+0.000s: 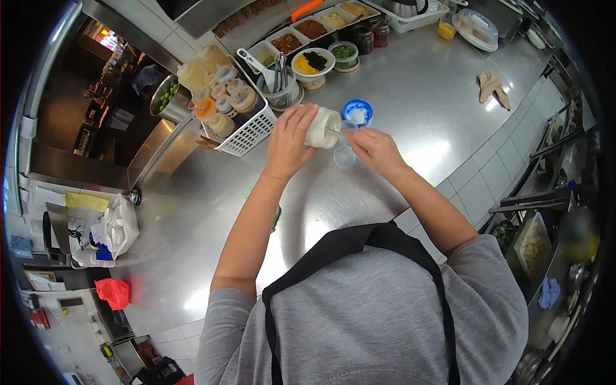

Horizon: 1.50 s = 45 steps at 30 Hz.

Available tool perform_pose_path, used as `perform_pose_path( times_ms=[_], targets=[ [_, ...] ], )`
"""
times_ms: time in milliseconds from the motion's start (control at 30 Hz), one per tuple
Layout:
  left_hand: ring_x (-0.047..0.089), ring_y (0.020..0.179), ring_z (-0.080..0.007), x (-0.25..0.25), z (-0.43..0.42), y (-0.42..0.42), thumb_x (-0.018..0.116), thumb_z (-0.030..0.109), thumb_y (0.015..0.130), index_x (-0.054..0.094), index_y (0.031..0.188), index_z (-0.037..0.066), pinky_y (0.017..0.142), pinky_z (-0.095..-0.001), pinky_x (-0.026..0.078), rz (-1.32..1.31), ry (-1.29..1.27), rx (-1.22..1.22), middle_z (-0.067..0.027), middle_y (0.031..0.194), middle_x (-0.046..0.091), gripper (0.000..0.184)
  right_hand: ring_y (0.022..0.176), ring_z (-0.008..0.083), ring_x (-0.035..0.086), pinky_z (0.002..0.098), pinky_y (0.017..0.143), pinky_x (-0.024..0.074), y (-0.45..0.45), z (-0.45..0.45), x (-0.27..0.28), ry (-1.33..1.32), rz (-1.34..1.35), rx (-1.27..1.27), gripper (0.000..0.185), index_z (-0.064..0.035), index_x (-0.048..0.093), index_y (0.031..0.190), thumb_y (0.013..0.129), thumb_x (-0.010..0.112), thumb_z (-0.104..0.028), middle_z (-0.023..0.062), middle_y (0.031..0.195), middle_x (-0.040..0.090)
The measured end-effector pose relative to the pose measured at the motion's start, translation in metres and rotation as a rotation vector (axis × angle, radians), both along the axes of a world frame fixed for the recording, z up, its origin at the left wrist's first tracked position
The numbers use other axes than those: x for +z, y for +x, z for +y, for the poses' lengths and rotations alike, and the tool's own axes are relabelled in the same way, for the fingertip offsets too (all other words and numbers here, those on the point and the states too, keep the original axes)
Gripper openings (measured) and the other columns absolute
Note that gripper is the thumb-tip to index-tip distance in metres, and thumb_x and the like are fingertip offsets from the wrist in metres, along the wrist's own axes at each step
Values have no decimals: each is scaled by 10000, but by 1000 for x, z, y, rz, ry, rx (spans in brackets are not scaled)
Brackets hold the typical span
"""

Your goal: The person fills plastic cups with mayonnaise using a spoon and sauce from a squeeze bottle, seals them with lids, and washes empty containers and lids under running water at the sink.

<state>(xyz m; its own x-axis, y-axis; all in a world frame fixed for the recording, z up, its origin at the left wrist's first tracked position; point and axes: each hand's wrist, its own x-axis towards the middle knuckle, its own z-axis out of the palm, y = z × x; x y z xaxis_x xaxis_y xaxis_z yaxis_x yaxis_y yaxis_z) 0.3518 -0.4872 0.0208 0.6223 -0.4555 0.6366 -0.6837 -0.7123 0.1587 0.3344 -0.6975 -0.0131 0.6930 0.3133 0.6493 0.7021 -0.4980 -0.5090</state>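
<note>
My left hand is wrapped round a clear jar of white contents, tilted with its mouth to the right. My right hand pinches a thin metal utensil that reaches into the jar's mouth. Just beyond my right hand, a blue lid with white residue inside lies on the steel counter. A small clear cup stands below the jar, and another clear piece shows partly beside my right fingers.
Left of my left hand stands a white basket of squeeze bottles. Behind are a tub of utensils, a bowl with yellow and black food and a row of ingredient trays. Beige gloves lie at the right.
</note>
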Motion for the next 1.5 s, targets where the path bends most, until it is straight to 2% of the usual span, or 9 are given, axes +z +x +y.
perform_pose_path(
  times_ms=[67,133,167,233,333,533,867,1367,1500],
  targets=[
    [454,1084,-253,-6,-6,3,730,74,488,408,1254,146,853,-357,400,-10,45,-22,-31,1200,487,834,594,226,546,309,539,451,-7,-1,-14,19,65,6,125,-36,595,876,754,597,-65,83,718,560],
    [456,1078,-249,-11,-13,4,725,72,490,410,1255,152,843,-354,402,-5,69,-38,-28,1201,487,831,517,103,482,248,464,376,-16,1,-20,269,442,91,86,-39,602,878,805,568,-71,12,610,504],
    [459,1073,-245,-14,-15,4,719,70,491,412,1255,157,833,-351,404,0,92,-48,-25,1201,487,828,517,103,482,248,464,376,-16,0,-21,272,444,87,86,-39,602,878,805,568,-71,12,610,504],
    [455,1074,-245,-24,-17,7,718,66,492,411,1256,154,844,-353,402,1,88,-53,-25,1200,486,829,503,35,405,184,445,314,-19,-3,-14,660,1104,219,79,-48,600,863,830,545,-94,-31,603,477],
    [444,1078,-254,-30,-25,8,720,64,489,407,1258,142,870,-363,397,32,55,-37,-40,1191,484,835,483,21,364,162,435,279,-13,-11,-17,890,1315,211,62,-61,584,837,832,534,-98,-40,602,466],
    [416,1075,-307,-45,-30,12,761,95,485,360,1283,102,906,-392,379,146,-108,71,-103,1159,467,893,461,43,383,186,411,290,-3,-29,-20,1031,1277,103,59,-46,562,773,813,537,-81,-25,578,470],
    [386,1066,-333,-51,-28,17,795,134,499,252,1332,97,916,-405,353,256,-167,139,-147,1149,427,995,463,44,359,181,416,277,5,-38,-6,963,1134,-10,62,-32,567,821,810,525,-78,-25,577,457],
    [372,1077,-325,-50,-10,23,801,132,497,255,1325,79,941,-408,319,253,-194,210,-131,1152,430,993,460,42,367,179,412,274,1,-49,-13,937,1092,-107,75,-30,579,820,798,525,-77,-18,574,471],
    [373,1073,-325,-50,-5,24,801,132,500,256,1323,77,944,-408,314,223,-193,218,-128,1158,426,988,472,44,390,186,420,294,4,-48,-18,807,1027,-172,75,-28,584,818,802,528,-75,-16,579,486]
  ],
)
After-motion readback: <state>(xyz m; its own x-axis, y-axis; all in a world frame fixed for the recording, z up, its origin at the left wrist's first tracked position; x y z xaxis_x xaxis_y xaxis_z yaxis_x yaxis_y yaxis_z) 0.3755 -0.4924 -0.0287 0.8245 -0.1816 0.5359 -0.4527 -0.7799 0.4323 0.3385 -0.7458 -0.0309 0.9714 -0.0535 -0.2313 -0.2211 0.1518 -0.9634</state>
